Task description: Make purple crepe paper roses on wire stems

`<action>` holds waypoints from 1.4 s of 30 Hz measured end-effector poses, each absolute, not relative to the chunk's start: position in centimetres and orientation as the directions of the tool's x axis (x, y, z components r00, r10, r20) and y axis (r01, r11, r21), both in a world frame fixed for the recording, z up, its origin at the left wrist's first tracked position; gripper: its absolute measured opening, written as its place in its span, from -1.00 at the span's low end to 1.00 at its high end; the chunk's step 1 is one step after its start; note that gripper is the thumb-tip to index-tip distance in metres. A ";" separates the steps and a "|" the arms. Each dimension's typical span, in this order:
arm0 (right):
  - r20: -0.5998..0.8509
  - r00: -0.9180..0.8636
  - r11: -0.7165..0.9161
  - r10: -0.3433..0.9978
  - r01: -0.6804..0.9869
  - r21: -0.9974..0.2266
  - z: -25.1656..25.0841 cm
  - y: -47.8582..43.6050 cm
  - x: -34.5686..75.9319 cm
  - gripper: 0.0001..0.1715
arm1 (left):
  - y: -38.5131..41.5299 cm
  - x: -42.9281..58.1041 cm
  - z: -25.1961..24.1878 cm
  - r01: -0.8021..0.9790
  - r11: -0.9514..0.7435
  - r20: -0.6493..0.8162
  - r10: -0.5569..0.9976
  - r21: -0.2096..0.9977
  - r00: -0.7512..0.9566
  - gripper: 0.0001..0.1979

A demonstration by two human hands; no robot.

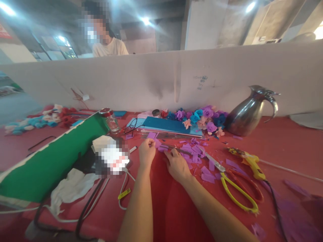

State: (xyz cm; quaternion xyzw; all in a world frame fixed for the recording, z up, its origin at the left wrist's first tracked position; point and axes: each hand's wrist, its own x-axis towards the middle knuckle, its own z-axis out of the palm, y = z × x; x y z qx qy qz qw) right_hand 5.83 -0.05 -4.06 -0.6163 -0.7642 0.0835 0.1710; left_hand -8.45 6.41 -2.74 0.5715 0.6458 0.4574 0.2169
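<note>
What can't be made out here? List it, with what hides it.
Head view only:
- Left hand: its closed grip hides whatever it pinches.
- Right hand: lies palm down, covering part of the purple scraps.
- Pixelated patch: blurred, nothing readable.
- Glue gun: its cord runs off the bottom edge.
- Person behind the divider: hidden below the shoulders.

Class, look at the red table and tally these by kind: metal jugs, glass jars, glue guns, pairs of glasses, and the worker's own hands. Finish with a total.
Metal jug: 1
Glass jar: 1
Glue gun: 1
Pair of glasses: 1
Hands: 2, left hand and right hand
Total: 6
</note>
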 end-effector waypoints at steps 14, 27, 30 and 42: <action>0.087 0.146 0.064 0.985 0.157 -0.985 -3.7 0.4 7.4 -0.63 | 5.3 -6.6 -1.5 0.277 -0.015 0.012 1.000 0.961 0.011 -0.87; -0.200 0.147 -0.099 0.969 -0.510 -0.854 -2.1 0.3 8.6 -0.74 | 3.3 -4.2 0.2 -0.092 0.171 -0.158 0.978 0.981 0.133 -0.71; -0.181 0.093 -0.121 0.979 -0.446 -0.887 -1.6 0.1 8.7 -0.79 | 3.2 -4.2 0.6 -0.102 0.196 -0.181 0.973 0.975 0.143 -0.74; 0.010 0.053 0.009 0.999 0.009 -1.000 -2.1 1.1 10.8 -0.90 | 3.6 -4.4 -0.3 0.076 0.099 -0.114 0.968 0.992 0.224 -0.79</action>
